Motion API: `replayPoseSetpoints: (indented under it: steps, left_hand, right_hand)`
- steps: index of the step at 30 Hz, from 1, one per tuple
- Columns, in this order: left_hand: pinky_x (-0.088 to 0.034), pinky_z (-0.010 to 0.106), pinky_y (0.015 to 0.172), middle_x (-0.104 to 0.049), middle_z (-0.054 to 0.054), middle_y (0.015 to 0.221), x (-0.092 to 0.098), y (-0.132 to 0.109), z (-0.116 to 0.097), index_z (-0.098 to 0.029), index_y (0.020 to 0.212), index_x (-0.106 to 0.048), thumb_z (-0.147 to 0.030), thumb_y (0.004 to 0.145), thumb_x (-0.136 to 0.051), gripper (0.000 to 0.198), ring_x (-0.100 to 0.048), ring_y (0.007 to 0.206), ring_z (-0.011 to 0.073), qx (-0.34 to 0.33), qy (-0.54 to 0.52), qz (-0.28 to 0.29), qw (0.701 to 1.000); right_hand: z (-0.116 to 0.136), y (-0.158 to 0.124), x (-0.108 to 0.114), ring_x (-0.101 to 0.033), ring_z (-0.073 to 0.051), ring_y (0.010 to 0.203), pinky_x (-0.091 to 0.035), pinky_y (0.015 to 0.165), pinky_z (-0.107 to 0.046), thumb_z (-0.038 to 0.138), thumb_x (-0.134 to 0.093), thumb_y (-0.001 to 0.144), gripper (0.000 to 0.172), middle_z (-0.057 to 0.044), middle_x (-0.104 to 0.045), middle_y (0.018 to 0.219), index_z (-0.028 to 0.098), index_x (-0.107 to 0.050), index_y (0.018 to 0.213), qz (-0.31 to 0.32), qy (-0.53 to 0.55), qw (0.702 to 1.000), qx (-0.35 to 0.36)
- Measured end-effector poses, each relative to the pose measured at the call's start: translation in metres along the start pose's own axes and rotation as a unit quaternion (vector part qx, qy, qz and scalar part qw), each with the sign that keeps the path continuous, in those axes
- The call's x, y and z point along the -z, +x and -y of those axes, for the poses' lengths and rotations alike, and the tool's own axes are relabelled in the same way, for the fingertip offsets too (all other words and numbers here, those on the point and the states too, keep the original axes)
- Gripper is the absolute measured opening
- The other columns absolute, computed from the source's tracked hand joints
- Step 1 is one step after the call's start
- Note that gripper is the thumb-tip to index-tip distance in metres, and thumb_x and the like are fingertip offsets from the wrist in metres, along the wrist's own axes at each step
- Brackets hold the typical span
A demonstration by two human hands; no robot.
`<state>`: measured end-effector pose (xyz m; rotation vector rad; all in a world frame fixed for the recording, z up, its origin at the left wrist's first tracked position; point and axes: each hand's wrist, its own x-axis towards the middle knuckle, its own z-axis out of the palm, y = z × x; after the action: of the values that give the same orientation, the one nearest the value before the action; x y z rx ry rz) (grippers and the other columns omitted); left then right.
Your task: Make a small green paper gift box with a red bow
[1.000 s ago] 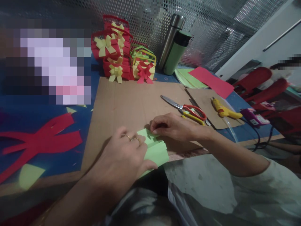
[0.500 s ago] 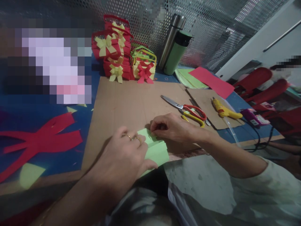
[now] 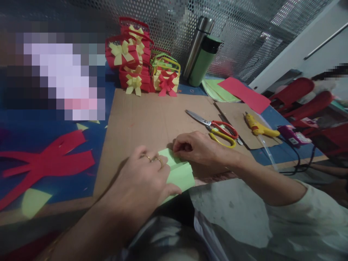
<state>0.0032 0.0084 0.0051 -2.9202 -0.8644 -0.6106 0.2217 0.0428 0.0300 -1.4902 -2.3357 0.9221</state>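
The folded light-green paper lies at the near edge of the large cardboard sheet, its closest part reaching past that edge. The left hand, with two gold-coloured rings, clasps it, fingers pressed over the top and thumb along the near side. The right hand has thumb and fingertips pressed together at the paper's far right corner; they are in shadow, so I cannot tell whether a flap is pinched between them.

Just beyond the right hand, scissors with red and yellow handles lie towards the cardboard sheet's right edge. A yellow glue gun rests on a smaller cardboard piece, a clear glue stick reaching from it towards the desk's near edge. At the far edge of the blue desk stand red paper baskets with yellow bows, a steel flask and a green bottle. By its near left corner lie a red paper cutout and a pale yellow scrap.
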Motion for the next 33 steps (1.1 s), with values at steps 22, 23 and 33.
replayPoseSetpoints:
  steps: [22,23,33]
  left_hand:
    - [-0.038,0.043,0.087,-0.073,0.006,0.087,0.001,0.004,0.0,-0.017,0.103,-0.071,-0.043,0.094,-0.066,0.028,-0.065,0.083,0.025,0.009,-0.003,0.01,1.0]
    - [-0.039,0.043,0.087,-0.073,0.006,0.089,0.002,0.004,0.0,-0.018,0.106,-0.071,-0.043,0.094,-0.067,0.028,-0.065,0.085,0.0254,0.007,-0.001,0.013,1.0]
    - [-0.04,0.042,0.082,-0.072,0.008,0.092,0.005,0.012,0.0,-0.018,0.098,-0.073,-0.054,0.087,-0.073,0.037,-0.06,0.086,0.0261,0.006,0.008,0.054,0.998]
  right_hand:
    - [0.001,-0.003,-0.003,-0.05,-0.012,0.068,-0.032,0.061,-0.025,0.02,-0.064,0.088,0.013,0.003,-0.062,0.077,0.022,-0.052,0.081,-0.023,-0.01,1.0,-0.003]
    - [0.001,-0.002,-0.003,-0.05,-0.012,0.069,-0.032,0.062,-0.025,0.02,-0.064,0.087,0.013,0.003,-0.062,0.077,0.022,-0.052,0.081,-0.024,-0.009,1.0,0.001]
    - [0.008,-0.001,0.001,-0.052,-0.013,0.072,-0.034,0.067,-0.026,0.015,-0.065,0.086,0.014,0.002,-0.061,0.078,0.02,-0.054,0.079,-0.007,-0.022,1.0,-0.015]
